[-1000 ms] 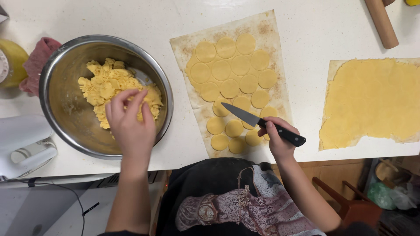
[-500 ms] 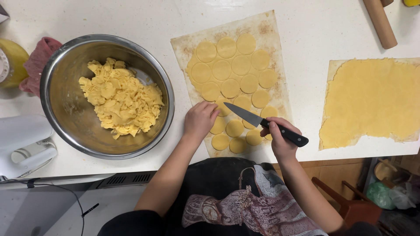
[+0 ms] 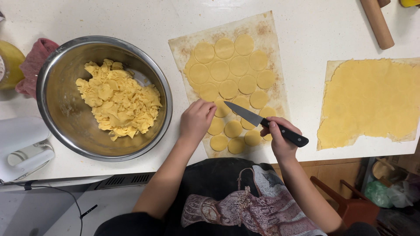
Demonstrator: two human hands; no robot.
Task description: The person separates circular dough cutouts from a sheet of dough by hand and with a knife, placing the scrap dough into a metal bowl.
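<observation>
A: Left hand (image 3: 196,121) down on the parchment sheet (image 3: 267,32), fingertips (image 3: 209,108) pinched narrow on the edge of a cut dough round (image 3: 221,109). Whether lifted or only touched, impossible to tell.

B: Right hand (image 3: 280,139) wrapped firm around the black handle of a kitchen knife (image 3: 262,123), blade laid low across the rounds at the near end of the parchment, tip aimed toward the left fingers.

A: Close, that. Tip just beside the fingertips. One slip along the sheet and a nick looked likely.

B: Soft dough, too. Too hard a pinch and the round might have stretched or torn out of shape.

A: Left of the parchment, a steel mixing bowl (image 3: 57,126) with a heap of yellow dough scraps (image 3: 117,101). Further left of that, a white appliance (image 3: 22,146) and a red cloth (image 3: 37,61).

B: Right of the parchment, a second sheet of rolled dough (image 3: 372,100), uncut. Rolling pin (image 3: 377,22) beyond it, up at the far edge.

A: Near end of the parchment right at the counter edge (image 3: 306,154). A tug there and the nearest rounds could have slid off.

B: Flat blade also pressing on neighbours; dented rounds a fair worry.
</observation>
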